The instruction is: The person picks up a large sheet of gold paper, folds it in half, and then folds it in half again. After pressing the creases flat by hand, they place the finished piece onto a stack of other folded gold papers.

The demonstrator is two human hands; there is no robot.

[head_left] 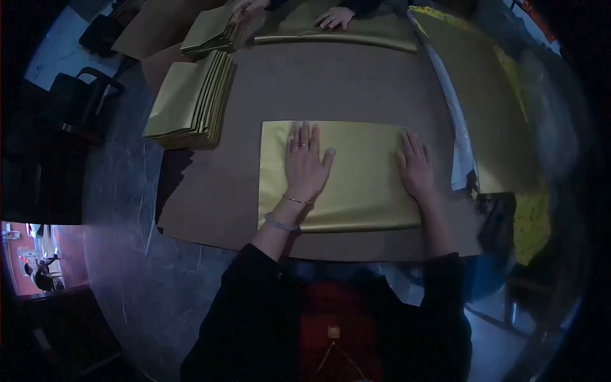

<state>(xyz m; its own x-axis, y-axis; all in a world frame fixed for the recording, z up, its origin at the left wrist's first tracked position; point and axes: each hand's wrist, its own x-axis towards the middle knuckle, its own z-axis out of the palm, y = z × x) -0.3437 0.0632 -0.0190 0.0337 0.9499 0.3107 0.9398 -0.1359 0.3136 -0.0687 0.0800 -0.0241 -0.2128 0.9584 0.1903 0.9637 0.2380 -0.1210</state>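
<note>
A folded sheet of gold paper (363,172) lies flat in front of me, its rounded fold along the edge nearest my body. My left hand (307,162) rests on its left half, palm down with the fingers stretched toward the far edge. At the sheet's right edge my right hand (417,167) lies flat, partly on the paper, fingers pointing away from me. Neither hand grips anything. A ring, a thin bangle and a pale bracelet are on my left hand and wrist.
Brown board (337,83) covers the table. A stack of folded gold sheets (184,99) stands at left, with another stack (207,32) behind it. Across the table, a co-worker's hand (335,18) lies on a gold sheet (375,32). Large gold sheets (484,95) lie at right.
</note>
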